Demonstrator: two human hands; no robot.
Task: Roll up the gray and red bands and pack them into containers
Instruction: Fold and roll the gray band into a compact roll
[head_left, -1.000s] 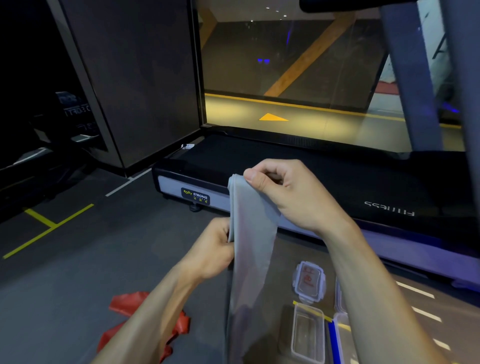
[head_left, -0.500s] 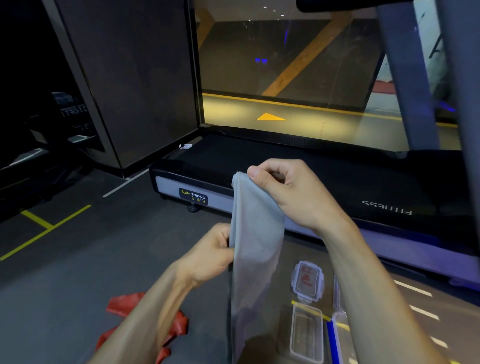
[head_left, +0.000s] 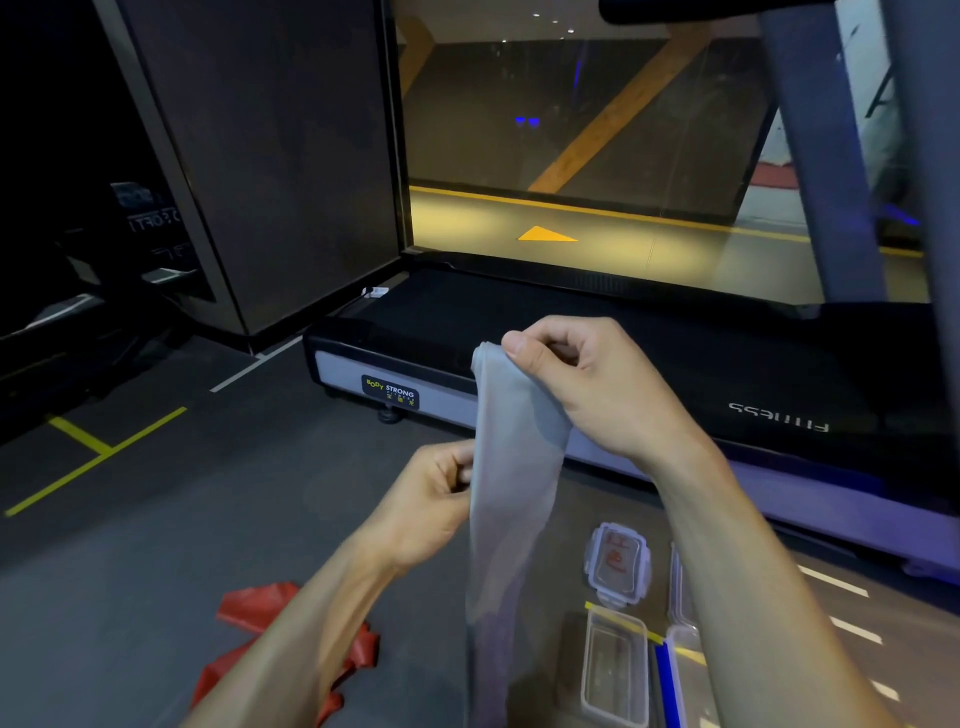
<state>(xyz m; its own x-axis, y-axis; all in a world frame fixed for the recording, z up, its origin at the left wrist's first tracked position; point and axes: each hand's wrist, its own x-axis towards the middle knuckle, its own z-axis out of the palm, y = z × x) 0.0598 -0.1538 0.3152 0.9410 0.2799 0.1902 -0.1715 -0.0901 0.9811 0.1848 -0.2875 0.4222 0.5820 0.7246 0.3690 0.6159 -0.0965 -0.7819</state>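
Note:
A long gray band (head_left: 511, 499) hangs down in front of me, thin and partly see-through. My right hand (head_left: 587, 384) pinches its top end between thumb and fingers. Lower down, my left hand (head_left: 431, 499) grips the band's left edge. The red band (head_left: 260, 618) lies crumpled on the floor at the lower left, partly hidden by my left forearm. An open clear container (head_left: 615, 670) sits on the floor at the lower right, with its clear lid (head_left: 618, 564) lying just beyond it. A second clear container (head_left: 680, 587) is mostly hidden behind my right forearm.
A black treadmill deck (head_left: 649, 353) marked "Body Strong Fitness" runs across the floor right ahead. A dark pillar (head_left: 270, 166) stands at the left, a glass wall behind. Yellow and white lines mark the gray floor (head_left: 156, 519).
My left hand has slid slightly down the band's edge while my right hand keeps the top end at about the same height. The band hangs much as before.

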